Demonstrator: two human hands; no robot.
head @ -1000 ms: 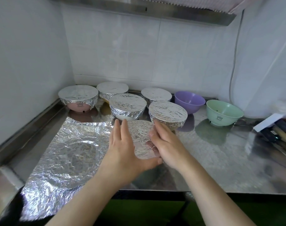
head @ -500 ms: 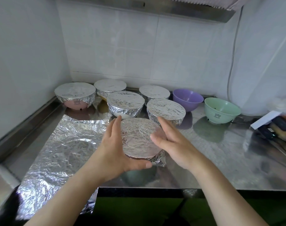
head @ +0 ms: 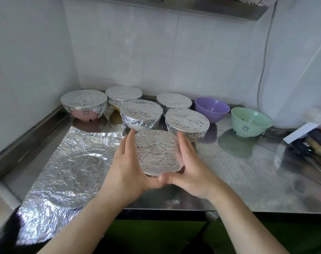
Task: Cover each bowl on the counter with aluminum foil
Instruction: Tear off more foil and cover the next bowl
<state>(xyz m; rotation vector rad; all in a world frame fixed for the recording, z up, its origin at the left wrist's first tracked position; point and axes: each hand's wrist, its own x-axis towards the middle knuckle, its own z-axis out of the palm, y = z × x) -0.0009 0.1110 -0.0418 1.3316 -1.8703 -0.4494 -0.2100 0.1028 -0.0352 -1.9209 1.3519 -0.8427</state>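
Foil-covered bowl (head: 158, 153), held at the near middle of the steel tabletop (head: 247, 180) between both hands; left hand (head: 127, 173) cups its left side and right hand (head: 190, 171) its right side, fingers curved round the rim, thumbs meeting at its near edge; five further covered bowls (head: 141, 114) stand behind it in a cluster; two uncovered bowls to their right, one purple bowl (head: 211, 109) and one green bowl (head: 251, 121); one crumpled foil sheet (head: 70, 171) lies flat at left, bearing a round imprint.
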